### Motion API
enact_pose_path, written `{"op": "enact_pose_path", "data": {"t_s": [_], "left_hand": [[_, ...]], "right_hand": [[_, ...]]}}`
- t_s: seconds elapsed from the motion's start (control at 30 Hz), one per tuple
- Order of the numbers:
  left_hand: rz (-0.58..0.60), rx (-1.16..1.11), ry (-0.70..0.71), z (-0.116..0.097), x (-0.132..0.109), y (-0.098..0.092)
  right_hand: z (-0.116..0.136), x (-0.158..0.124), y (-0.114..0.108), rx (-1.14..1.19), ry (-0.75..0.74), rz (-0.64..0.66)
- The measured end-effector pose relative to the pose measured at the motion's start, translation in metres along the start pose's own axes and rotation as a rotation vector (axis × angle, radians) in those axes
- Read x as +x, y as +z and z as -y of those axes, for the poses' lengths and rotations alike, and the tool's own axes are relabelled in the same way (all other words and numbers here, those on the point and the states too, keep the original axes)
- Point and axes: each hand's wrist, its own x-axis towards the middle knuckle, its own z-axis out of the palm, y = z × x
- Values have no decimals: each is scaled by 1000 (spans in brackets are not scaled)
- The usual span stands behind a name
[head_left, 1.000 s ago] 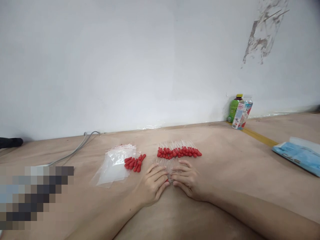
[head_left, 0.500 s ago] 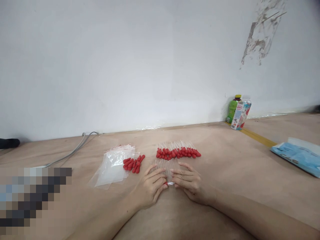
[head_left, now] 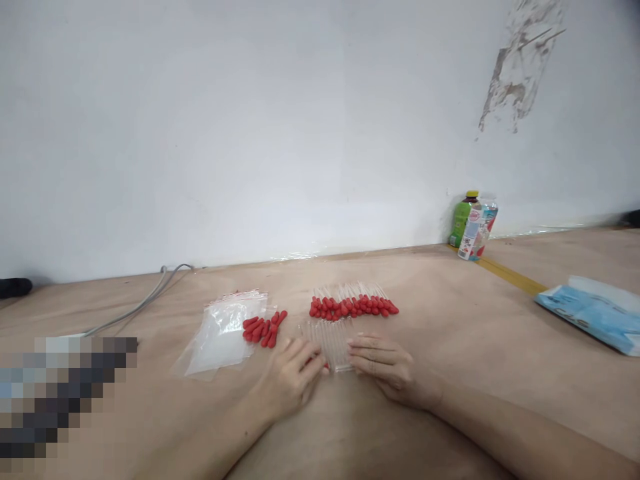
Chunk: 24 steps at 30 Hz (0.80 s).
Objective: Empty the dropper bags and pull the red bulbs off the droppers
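Observation:
A flat row of clear thin glass tubes (head_left: 337, 343) lies in front of me between both hands. My left hand (head_left: 295, 370) is at the left end of the row, its fingers curled around a red rubber bulb (head_left: 327, 366) that is mostly hidden. Against the right side of the tubes rests my right hand (head_left: 383, 363), with fingers extended side by side and nothing visibly gripped. Just beyond the tubes is a line of droppers (head_left: 353, 306), red bulbs facing me and clear stems pointing away. Several loose red bulbs (head_left: 263, 329) lie left of the tubes.
Clear zip bags (head_left: 220, 340) are stacked to the left, partly under the loose bulbs. A grey cable (head_left: 150, 305) runs along the far left. Two bottles (head_left: 473, 227) stand by the wall at the back right, and a blue packet (head_left: 593, 313) lies at the right.
My left hand has drawn a little left and its fingers have curled. My right hand has shifted slightly right, so more of the tubes shows between the hands.

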Motion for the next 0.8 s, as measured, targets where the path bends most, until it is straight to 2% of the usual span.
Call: {"op": "enact_pose_path", "data": {"t_s": [0.1, 0.13, 0.23, 0.3, 0.4, 0.47, 0.67, 0.8], "left_hand": [[-72, 2, -266, 26, 2, -7], [-51, -8, -377, 37, 4, -11], [66, 8, -644, 73, 12, -22], [260, 34, -803, 94, 16, -25], [389, 28, -875, 116, 17, -22], [425, 22, -900, 124, 16, -16], [495, -9, -915, 127, 13, -4], [453, 23, -906, 122, 21, -6]], "right_hand": [[-10, -4, -6, -47, 167, -60], [-13, -5, -7, -81, 253, -72], [-19, -6, -8, -170, 478, -55], [-19, -7, -7, -185, 551, -35], [-19, -9, -5, -201, 614, -6], [-18, -10, -4, -219, 647, 19], [-15, -5, -2, -247, 654, 53], [-10, 0, 0, -240, 638, 53]]}}
